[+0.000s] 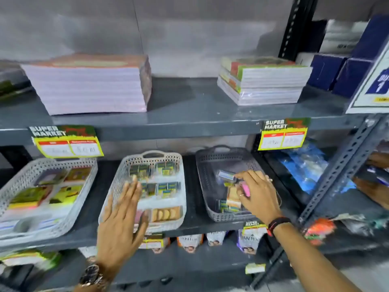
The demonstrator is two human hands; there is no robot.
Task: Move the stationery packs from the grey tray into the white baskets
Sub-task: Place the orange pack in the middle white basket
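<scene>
While the right hand closes its grip on a pink pack inside the grey tray, at 3 o'clock of the white basket, the left hand hovers flat, empty; risk: loose neighbouring packs snagging, dropping

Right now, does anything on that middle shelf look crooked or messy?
Yes. The middle white basket sits skewed, its near edge hanging past the shelf lip. In the grey tray, the few remaining packs lie jumbled rather than in rows. Nothing looks spilled or damaged, though the picture is blurry.
</scene>
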